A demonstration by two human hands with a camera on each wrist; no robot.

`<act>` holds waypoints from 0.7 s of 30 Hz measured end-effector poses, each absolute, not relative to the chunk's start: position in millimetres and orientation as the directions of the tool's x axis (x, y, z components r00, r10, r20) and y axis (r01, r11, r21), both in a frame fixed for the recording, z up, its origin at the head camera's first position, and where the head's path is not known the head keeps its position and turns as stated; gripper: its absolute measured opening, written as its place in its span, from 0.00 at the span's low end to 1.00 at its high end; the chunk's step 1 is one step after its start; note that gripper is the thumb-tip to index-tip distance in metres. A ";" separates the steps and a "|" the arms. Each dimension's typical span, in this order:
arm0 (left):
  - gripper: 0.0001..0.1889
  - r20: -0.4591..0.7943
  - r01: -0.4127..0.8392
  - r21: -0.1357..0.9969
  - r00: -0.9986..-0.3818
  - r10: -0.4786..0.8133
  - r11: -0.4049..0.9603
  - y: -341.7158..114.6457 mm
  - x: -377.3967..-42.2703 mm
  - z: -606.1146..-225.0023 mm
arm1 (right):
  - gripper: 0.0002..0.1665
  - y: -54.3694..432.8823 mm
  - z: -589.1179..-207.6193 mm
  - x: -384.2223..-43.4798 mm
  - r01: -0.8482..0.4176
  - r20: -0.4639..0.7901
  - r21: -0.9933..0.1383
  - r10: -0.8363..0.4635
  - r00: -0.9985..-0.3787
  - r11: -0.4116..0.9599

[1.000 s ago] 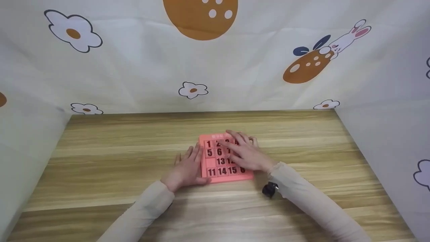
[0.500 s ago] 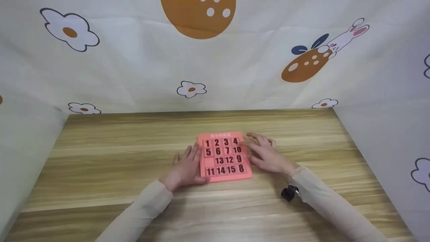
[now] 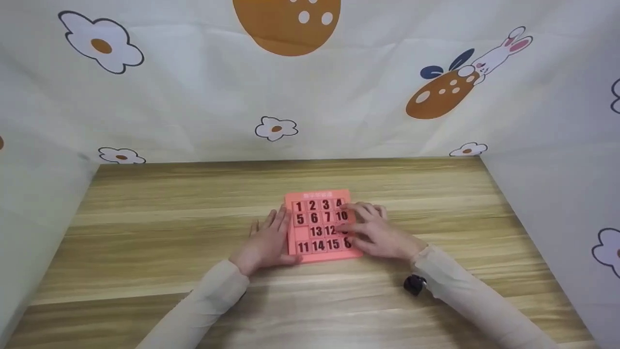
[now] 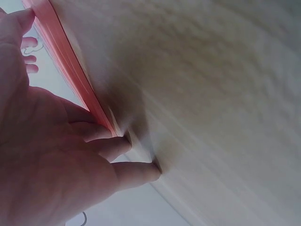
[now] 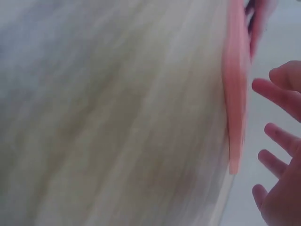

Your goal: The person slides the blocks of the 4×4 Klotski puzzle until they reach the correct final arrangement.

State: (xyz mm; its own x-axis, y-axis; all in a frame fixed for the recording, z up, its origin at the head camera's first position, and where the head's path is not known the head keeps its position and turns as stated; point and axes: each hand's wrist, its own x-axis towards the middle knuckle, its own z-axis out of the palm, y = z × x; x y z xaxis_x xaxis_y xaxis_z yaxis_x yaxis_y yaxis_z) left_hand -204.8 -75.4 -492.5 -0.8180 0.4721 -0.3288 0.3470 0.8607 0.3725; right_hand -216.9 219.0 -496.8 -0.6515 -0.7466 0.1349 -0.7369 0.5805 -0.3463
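It's a cloth-walled booth [image 3: 542,126]: wood-grain tabletop [image 3: 193,203] at six o'clock, pale fabric [image 3: 203,92] hanging at twelve, closing in at nine and three, cartoon flower [image 3: 101,46] at ten, rabbit print [image 3: 493,62] at two! Home or studio? Can't tell.

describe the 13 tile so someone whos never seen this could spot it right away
On the wooden table lies a pink number board. In its third row from the top, the leftmost slot holds no tile. The 13 tile sits just right of that slot, the only one visibly marked 13.
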 end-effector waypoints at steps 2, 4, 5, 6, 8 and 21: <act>0.59 -0.330 0.344 0.376 -0.818 0.471 0.861 -75.6 -204.7 -492.2 | 0.22 215.3 -497.0 -216.2 -0.750 0.135 -0.310 -0.754 -0.642 0.584; 0.59 -0.335 0.343 0.370 -0.817 0.469 0.863 -75.7 -204.7 -491.9 | 0.23 210.0 -496.7 -215.4 -0.759 0.123 -0.285 -0.763 -0.635 0.586; 0.59 -0.336 0.343 0.371 -0.817 0.468 0.863 -75.7 -204.6 -491.8 | 0.23 207.2 -496.6 -215.0 -0.759 0.108 -0.275 -0.765 -0.635 0.591; 0.59 -0.339 0.341 0.370 -0.817 0.467 0.864 -75.6 -204.4 -491.6 | 0.24 204.3 -496.4 -214.6 -0.759 0.092 -0.267 -0.769 -0.633 0.593; 0.59 -0.342 0.341 0.368 -0.815 0.467 0.865 -75.3 -204.7 -491.0 | 0.25 199.5 -496.1 -214.0 -0.758 0.060 -0.256 -0.773 -0.632 0.600; 0.60 -0.353 0.330 0.361 -0.817 0.455 0.872 -74.9 -204.1 -489.9 | 0.21 221.9 -497.0 -218.9 -0.715 0.165 -0.322 -0.707 -0.687 0.620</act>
State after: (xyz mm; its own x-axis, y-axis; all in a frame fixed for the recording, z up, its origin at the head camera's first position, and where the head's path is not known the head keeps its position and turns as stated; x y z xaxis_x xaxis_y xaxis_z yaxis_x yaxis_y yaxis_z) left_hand -204.1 -74.9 -489.9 -0.8175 0.4550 -0.3531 0.3297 0.8724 0.3609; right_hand -218.9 221.9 -497.0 -0.6874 -0.7073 0.1650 -0.7154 0.6203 -0.3215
